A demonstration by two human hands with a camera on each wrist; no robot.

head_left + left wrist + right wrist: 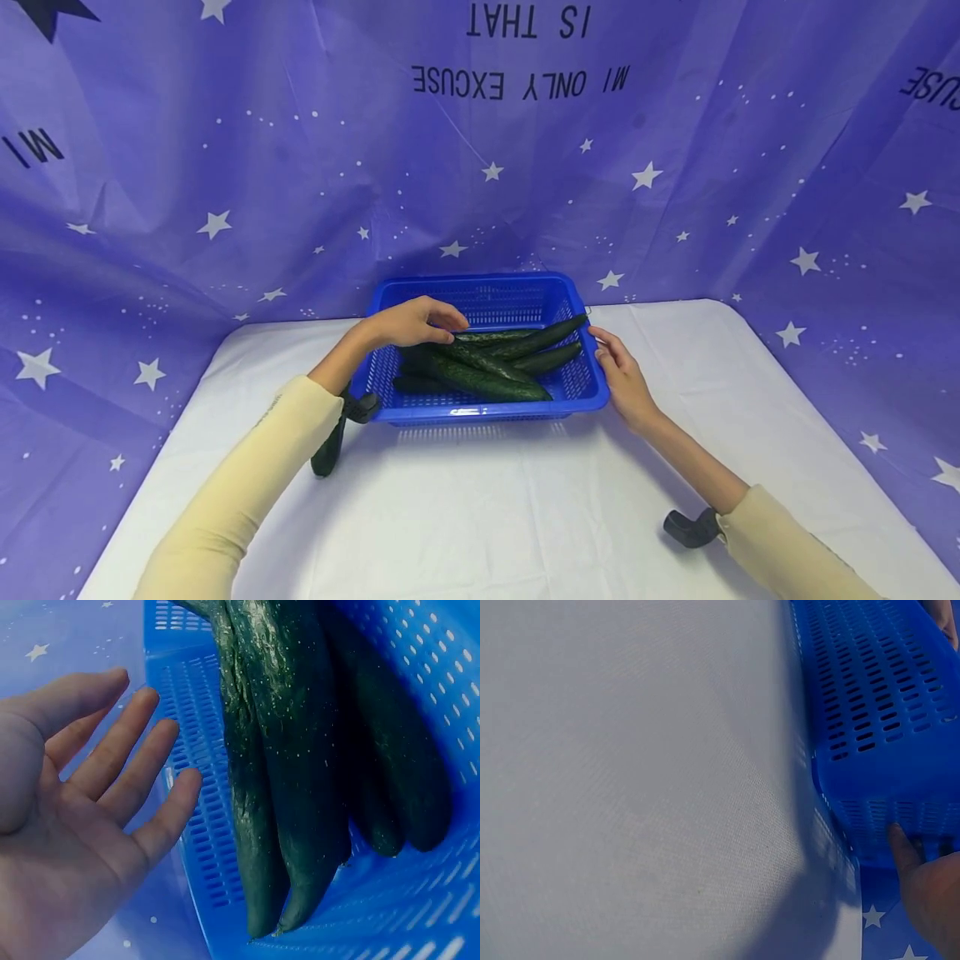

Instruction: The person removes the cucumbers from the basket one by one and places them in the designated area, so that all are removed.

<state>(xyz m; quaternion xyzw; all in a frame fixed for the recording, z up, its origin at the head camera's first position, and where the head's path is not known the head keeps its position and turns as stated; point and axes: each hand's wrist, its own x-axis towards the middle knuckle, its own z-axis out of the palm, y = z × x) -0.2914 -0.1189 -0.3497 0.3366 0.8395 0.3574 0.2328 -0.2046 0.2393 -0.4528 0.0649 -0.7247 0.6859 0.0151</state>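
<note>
Several dark green cucumbers (pixel 491 383) lie piled in a blue perforated basket (pixel 480 412); in the left wrist view two wrinkled cucumbers (pixel 296 750) lie side by side. Over the basket's left part hovers the left hand (pixel 412 322), fingers relaxed and slightly bent; its open palm (pixel 82 817) shows beside the basket in the left wrist view, holding nothing. The right hand (pixel 624 375) is at the basket's right side, fingers extended along the rim; in the right wrist view a finger (pixel 904 847) touches the outer wall.
Another cucumber (pixel 327 450) lies on the white table (pixel 480 508), left of the basket and partly under the left forearm. A purple star-patterned cloth (pixel 487 217) hangs behind and at both sides. Black wrist devices (pixel 692 528) are on both arms.
</note>
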